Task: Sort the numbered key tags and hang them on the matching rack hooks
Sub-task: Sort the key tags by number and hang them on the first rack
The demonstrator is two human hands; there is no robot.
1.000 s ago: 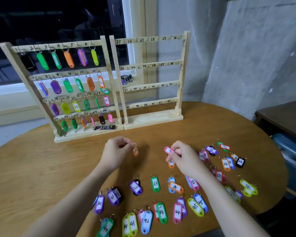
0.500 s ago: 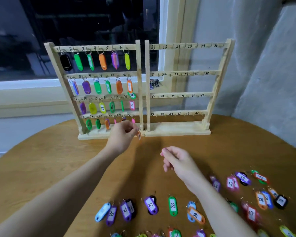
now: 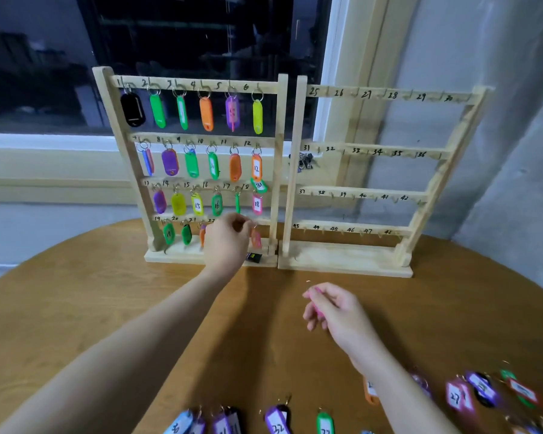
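Head | left rack nearly full, right rack bare | left hand fingers pinch tag at bottom row | right hand fingers curl round pink tag | many tags left on table

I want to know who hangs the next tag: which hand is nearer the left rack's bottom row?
Left. The left hand is up at the bottom row; the right hand hovers over the table, well short of it.

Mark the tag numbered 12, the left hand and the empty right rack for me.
Tag 12 (image 3: 256, 168), head view, on its white label.
Left hand (image 3: 229, 242), head view, back of hand.
Right rack (image 3: 345, 266), head view, wooden base.
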